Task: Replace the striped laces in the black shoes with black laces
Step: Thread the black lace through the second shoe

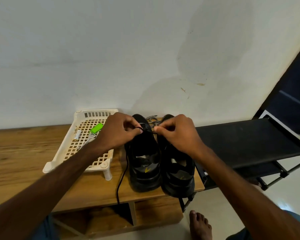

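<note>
1. The toes of the two black lace-up shoes [144, 163] are hidden behind both hands, so the lacing there is hard to make out.
2. The left hand [118, 130] has its grip pinched on the thin black lace [122, 177], which trails over the front edge.
3. The right hand [178, 134] has its grip pinched on the same lace.
4. The black-and-white striped laces [151, 120] lie bunched behind the shoes.
5. The brown wooden surface [24, 153] also carries a cream plastic lattice tray [93, 115] against the white wall [111, 49].

Cream lattice tray [93, 111] sits on wooden table [16, 153], holding a green item [97, 128] and a white cylinder [77, 135]. Black rack [246, 144] adjoins at right. Wall [111, 58] stained.
</note>
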A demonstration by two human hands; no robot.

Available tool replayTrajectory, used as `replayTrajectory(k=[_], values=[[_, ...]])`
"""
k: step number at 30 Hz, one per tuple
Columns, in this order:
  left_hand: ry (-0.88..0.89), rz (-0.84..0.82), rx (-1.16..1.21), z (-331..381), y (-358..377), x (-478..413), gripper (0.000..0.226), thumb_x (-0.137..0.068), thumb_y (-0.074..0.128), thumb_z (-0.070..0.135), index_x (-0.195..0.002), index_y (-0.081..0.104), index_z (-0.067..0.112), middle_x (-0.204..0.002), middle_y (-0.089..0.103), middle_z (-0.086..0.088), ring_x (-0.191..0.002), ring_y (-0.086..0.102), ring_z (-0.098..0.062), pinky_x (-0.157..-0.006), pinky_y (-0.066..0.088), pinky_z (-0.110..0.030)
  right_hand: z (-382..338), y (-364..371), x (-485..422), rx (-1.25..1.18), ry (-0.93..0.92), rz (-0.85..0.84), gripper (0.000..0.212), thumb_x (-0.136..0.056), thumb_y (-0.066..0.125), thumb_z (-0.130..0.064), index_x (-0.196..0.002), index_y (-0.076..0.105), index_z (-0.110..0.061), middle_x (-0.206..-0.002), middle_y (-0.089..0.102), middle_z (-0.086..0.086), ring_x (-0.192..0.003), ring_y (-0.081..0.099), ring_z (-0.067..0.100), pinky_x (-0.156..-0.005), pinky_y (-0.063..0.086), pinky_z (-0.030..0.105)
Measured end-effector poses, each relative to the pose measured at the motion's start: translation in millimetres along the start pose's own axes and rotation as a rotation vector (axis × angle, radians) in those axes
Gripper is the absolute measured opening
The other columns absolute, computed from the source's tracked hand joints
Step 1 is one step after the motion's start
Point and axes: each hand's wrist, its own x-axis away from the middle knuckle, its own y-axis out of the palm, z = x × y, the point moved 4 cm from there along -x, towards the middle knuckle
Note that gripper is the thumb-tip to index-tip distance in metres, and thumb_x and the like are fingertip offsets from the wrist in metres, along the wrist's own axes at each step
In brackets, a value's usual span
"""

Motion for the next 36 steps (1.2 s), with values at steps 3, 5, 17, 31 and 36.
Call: replayTrajectory(k=[3, 5, 17, 31, 36], values=[[-0.003, -0.020, 0.004, 1.4, 4.6, 2.4, 0.010, -0.082, 0.083, 0.025, -0.093, 0.081, 0.023, -0.085, 0.077, 0.010, -0.077, 0.070, -0.001, -0.069, 0.053, -0.012, -5.2, 12.7, -4.0, 0.232, 0.000, -0.106, 0.012, -0.095, 0.073, -0.026, -0.100, 0.083, -0.022, -0.086, 0.077, -0.006, -0.078, 0.068, 0.010, -0.079, 0.058, 0.035], [-0.021, -0.042, -0.010, -0.3, 6.9, 3.3, 0.013, -0.082, 0.083, 0.025, -0.095, 0.081, 0.024, -0.087, 0.077, 0.008, -0.078, 0.070, -0.003, -0.072, 0.056, -0.018, -11.0, 14.5, -8.1, 0.296, 0.001, -0.113, 0.013, -0.096, 0.070, -0.024, -0.091, 0.082, -0.020, -0.081, 0.073, -0.004, -0.074, 0.066, 0.013, -0.077, 0.057, 0.035], [-0.246, -0.103, 0.015, -16.4, 11.4, 6.9, 0.037, -0.070, 0.093, 0.034, -0.099, 0.071, 0.025, -0.092, 0.072, 0.010, -0.077, 0.067, 0.000, -0.065, 0.048, -0.017, -3.1, -27.6, -14.5, 0.036, 0.011, -0.071, 0.013, -0.093, 0.074, -0.027, -0.086, 0.084, -0.024, -0.089, 0.077, -0.012, -0.090, 0.069, -0.002, -0.082, 0.048, 0.020], [-0.259, -0.172, -0.133, -9.5, -5.7, 5.4, 0.023, -0.069, 0.093, 0.035, -0.077, 0.078, 0.019, -0.064, 0.065, 0.013, -0.063, 0.061, -0.002, -0.058, 0.043, -0.019, 7.1, -20.6, -12.7, -0.233, 0.154, -0.160, 0.023, -0.093, 0.071, -0.014, -0.077, 0.084, -0.022, -0.091, 0.079, -0.011, -0.085, 0.069, -0.008, -0.077, 0.048, 0.016], [-0.173, -0.208, -0.113, -6.0, -20.8, 5.9, 0.016, -0.073, 0.090, 0.034, -0.080, 0.081, 0.024, -0.067, 0.071, 0.012, -0.064, 0.067, -0.003, -0.064, 0.048, -0.019, 3.8, -19.7, -11.2, -0.100, 0.109, -0.169, 0.020, -0.095, 0.071, -0.026, -0.081, 0.084, -0.023, -0.086, 0.078, -0.012, -0.080, 0.067, -0.008, -0.073, 0.046, 0.017]])
